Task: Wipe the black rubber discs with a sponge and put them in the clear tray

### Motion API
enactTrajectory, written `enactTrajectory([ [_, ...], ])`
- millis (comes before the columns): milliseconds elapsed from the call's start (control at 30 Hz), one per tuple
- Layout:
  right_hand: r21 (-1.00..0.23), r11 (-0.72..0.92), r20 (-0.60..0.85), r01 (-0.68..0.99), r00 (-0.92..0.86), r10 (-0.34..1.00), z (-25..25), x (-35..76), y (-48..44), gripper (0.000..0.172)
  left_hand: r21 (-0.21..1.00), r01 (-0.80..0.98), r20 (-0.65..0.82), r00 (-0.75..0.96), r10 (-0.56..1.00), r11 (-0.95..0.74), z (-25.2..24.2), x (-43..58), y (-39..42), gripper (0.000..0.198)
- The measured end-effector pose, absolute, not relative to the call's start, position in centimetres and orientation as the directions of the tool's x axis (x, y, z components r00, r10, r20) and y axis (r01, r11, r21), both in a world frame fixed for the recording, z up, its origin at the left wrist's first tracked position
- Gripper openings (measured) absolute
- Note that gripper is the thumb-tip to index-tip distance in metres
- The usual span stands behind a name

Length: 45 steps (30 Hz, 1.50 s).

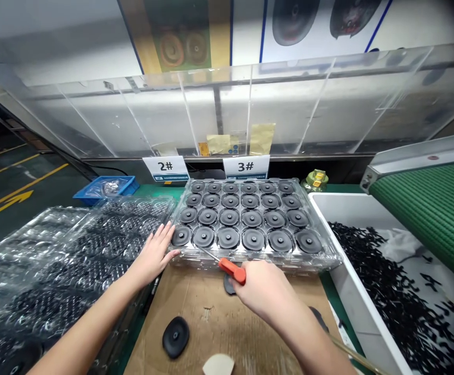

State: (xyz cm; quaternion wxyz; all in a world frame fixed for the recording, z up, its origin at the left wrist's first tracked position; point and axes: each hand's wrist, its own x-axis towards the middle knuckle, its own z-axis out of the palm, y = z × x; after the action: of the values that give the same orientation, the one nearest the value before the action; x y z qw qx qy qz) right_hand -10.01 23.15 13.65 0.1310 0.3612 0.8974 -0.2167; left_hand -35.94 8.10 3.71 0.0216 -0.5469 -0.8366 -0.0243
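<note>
A clear plastic tray [330, 258] in front of me holds several rows of black round discs [252, 217]. My left hand [154, 255] lies open and flat against the tray's left front corner. My right hand [264, 289] is closed round a tool with an orange-red handle [232, 271]; its thin metal tip points left towards the tray's front edge. The same hand also pinches a black disc [229, 285] beneath the handle. A loose black disc [175, 336] rests on the brown cardboard sheet [211, 312] below.
A stack of clear trays with black discs [74, 255] lies at the left. A white bin of small black parts [391, 281] stands at the right, beside a green conveyor belt [433, 208]. Labels 2# [165, 167] and 3# [246, 166] and a blue bin [107, 187] are behind.
</note>
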Motion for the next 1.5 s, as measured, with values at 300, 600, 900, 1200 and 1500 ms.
enactTrajectory([
  [300, -0.298, 0.642, -0.370, 0.707, -0.705, 0.605, 13.3, -10.4, 23.2, 0.025, -0.020, 0.924, 0.097, -0.379, 0.920, 0.382, 3.7, -36.0, 7.8, 0.063],
  [600, -0.298, 0.548, -0.394, 0.781, -0.624, 0.675, 12.7, -6.8, 24.2, 0.028, -0.078, 0.930, 0.161, -0.344, 0.925, 0.359, 4.1, -34.5, 8.2, 0.065],
  [900, -0.251, 0.360, -0.452, 0.899, -0.438, 0.777, 11.5, -0.1, 26.8, 0.034, -0.071, 0.971, 0.177, -0.215, 0.960, 0.230, 4.9, -31.9, 9.9, 0.068],
  [1200, -0.269, 0.204, -0.453, 0.941, -0.311, 0.835, 10.5, 5.0, 29.2, 0.035, -0.001, 0.991, 0.145, -0.131, 0.981, 0.132, 5.9, -27.1, 14.0, 0.065],
  [1500, -0.372, 0.097, -0.450, 0.923, -0.271, 0.851, 11.3, 7.0, 31.0, 0.040, 0.099, 0.993, 0.110, -0.078, 0.991, 0.067, 5.9, -22.8, 20.1, 0.060],
])
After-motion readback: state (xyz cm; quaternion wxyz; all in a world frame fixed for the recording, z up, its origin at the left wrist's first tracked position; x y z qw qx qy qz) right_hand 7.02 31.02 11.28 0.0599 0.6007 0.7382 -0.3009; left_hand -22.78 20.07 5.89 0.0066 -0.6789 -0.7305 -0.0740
